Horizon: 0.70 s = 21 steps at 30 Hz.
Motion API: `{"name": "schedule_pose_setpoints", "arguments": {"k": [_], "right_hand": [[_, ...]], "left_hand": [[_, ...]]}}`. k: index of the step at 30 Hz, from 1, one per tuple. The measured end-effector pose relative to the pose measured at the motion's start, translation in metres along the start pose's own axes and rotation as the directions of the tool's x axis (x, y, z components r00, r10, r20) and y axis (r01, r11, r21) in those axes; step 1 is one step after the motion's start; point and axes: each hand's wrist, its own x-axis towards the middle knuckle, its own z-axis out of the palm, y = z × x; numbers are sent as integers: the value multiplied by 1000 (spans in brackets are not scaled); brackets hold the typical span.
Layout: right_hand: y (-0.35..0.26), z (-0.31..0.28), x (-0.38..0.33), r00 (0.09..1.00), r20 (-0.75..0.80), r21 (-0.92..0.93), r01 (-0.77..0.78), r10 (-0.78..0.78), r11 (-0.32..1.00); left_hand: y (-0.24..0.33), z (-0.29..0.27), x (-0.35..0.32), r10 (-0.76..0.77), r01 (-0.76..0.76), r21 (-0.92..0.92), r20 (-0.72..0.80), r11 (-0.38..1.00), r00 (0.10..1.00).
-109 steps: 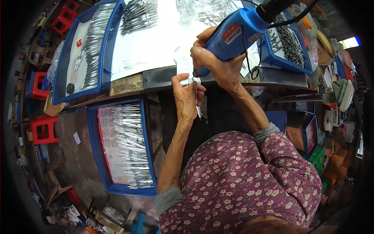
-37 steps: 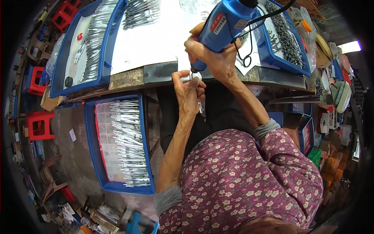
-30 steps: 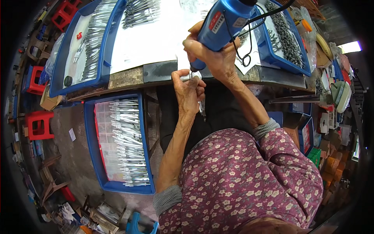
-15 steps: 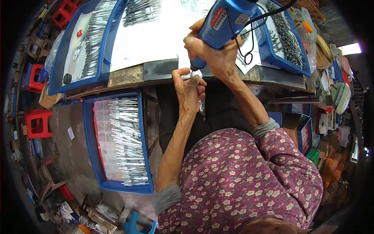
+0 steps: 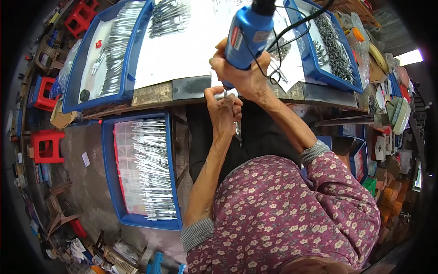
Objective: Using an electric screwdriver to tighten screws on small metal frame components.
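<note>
A blue electric screwdriver (image 5: 246, 39) with a black cable is wrapped in the fingers of my right hand (image 5: 244, 78). Its tip points down at the table's front edge, just above the fingertips of my left hand (image 5: 222, 112). The left fingers are closed on a slender metal part (image 5: 237, 130), whose shiny end hangs below the hand over my dark-clothed lap. The upper end of that part, where the bit meets it, is mostly hidden by the fingers.
Blue trays hold rows of metal parts: one at left on the table (image 5: 131, 68), another below it (image 5: 171, 182). A blue tray (image 5: 315, 68) of small dark pieces stands at right. Loose metal parts (image 5: 169, 18) lie on white paper. A red stool (image 5: 47, 146) is far left.
The screwdriver stands more upright, its body swung left, and its cable has shifted. My left hand still grips the metal part at the table edge. The whole view has shifted slightly.
</note>
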Motion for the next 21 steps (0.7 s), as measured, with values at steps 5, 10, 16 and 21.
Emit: {"name": "schedule_pose_setpoints", "arguments": {"k": [5, 10, 16, 21], "right_hand": [[-2, -2, -2, 999, -47, -55, 13, -15, 998], [-4, 2, 1, 991, -52, 45, -121, 123, 992], [-9, -16, 7, 985, -147, 276, -42, 86, 960], [6, -12, 2, 992, -99, 244, -56, 82, 968]], "left_hand": [[4, 8, -3, -4, 4, -23, 14, 1000, 1000], [3, 3, -2, -12, 12, -4, -8, 1000, 1000], [6, 6, -3, -32, 31, 35, 22, 999, 999], [17, -4, -19, -68, 62, 80, 67, 995, 995]]}}
